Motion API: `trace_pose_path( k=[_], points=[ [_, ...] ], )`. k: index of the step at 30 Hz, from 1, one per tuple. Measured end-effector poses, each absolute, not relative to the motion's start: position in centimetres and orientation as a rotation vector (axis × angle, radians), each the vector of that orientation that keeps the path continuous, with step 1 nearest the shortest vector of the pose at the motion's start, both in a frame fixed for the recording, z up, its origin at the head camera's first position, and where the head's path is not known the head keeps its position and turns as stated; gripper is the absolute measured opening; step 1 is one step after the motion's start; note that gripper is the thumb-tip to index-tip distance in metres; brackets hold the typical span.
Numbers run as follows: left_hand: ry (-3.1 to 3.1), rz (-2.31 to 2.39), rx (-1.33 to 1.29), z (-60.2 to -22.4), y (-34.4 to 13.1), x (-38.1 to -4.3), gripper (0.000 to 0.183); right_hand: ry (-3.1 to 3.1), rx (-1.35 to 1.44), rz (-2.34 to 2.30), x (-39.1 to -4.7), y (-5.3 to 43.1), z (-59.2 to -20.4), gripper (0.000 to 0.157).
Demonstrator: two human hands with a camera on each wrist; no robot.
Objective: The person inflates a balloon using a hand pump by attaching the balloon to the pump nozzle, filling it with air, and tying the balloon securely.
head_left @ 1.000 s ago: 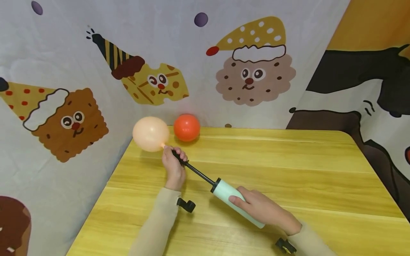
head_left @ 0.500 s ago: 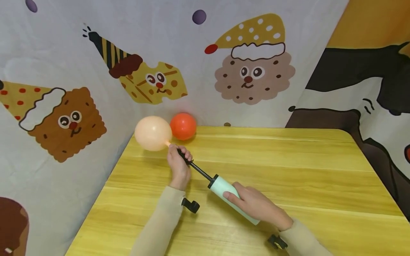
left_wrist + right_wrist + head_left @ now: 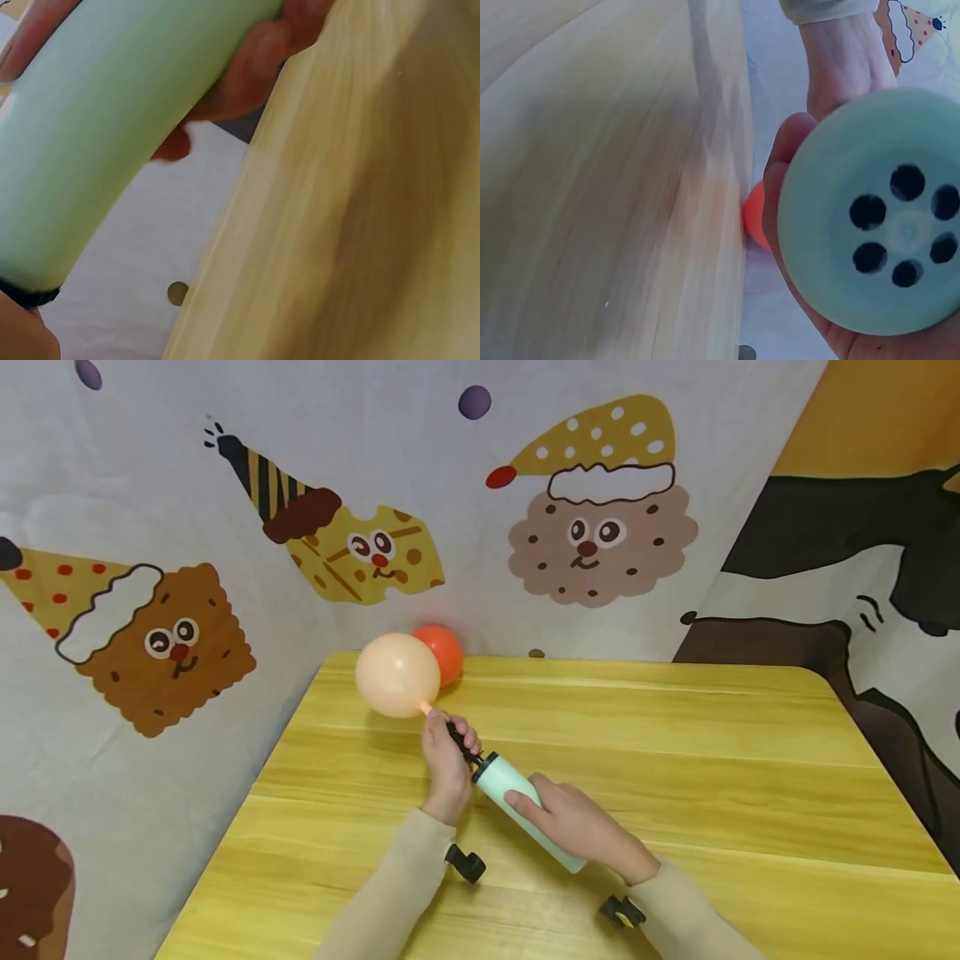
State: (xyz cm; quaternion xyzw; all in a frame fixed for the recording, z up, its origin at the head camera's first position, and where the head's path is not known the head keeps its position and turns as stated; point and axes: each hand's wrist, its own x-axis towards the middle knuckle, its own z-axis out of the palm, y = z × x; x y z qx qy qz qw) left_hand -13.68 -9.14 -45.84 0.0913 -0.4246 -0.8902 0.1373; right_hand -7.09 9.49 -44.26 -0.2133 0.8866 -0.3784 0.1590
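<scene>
A mint-green balloon pump (image 3: 528, 810) slants across the middle of the head view, its barrel gripped by my right hand (image 3: 581, 822). My left hand (image 3: 448, 764) holds the pump's black nozzle end (image 3: 459, 742) together with the neck of a peach balloon (image 3: 397, 675), which is round and partly inflated. Little of the black rod shows between nozzle and barrel. In the right wrist view the barrel's end cap (image 3: 907, 229), pierced by several dark holes, faces the camera. The left wrist view shows the green barrel (image 3: 127, 127) close up, with right-hand fingers (image 3: 247, 75) around it.
An inflated red balloon (image 3: 447, 653) lies at the table's back edge, partly behind the peach one. The wood-grain table (image 3: 675, 760) meets a cloth backdrop (image 3: 480, 527) with cartoon prints at the back and left. A black wrist mount (image 3: 467, 863) sits on each sleeve.
The barrel has slid toward my left hand, covering most of the rod. My left hand and the peach balloon have shifted right, now overlapping the red balloon; my right hand has moved left and up.
</scene>
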Motion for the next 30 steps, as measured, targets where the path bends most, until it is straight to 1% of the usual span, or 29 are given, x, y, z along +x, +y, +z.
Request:
trace_pose_path(
  k=[4,11,17,23,26,30],
  points=[
    [-1.247,-2.572,0.289,-46.2,-8.9,-13.6,0.036,2.535,-0.606,-1.085,-7.3,9.3,-44.2,0.053],
    [-1.236,-2.532,0.274,-45.9,-9.9,-14.7,0.038,2.503,-0.564,-1.123,-6.9,9.5,-44.3,0.057],
    [-1.145,-2.485,0.295,-45.0,-12.7,-15.7,0.039,2.528,-0.588,-1.031,-5.7,11.4,-44.2,0.051],
    [-1.051,-2.471,0.312,-44.3,-15.2,-16.3,0.033,2.546,-0.641,-0.979,-5.2,12.7,-44.1,0.045],
    [-1.01,-2.476,0.337,-44.3,-15.8,-16.3,0.032,2.543,-0.66,-0.976,-5.2,12.9,-44.2,0.043],
    [-1.009,-2.501,0.363,-44.8,-15.7,-16.2,0.033,2.548,-0.656,-0.963,-5.3,12.4,-44.4,0.046]
  ],
)
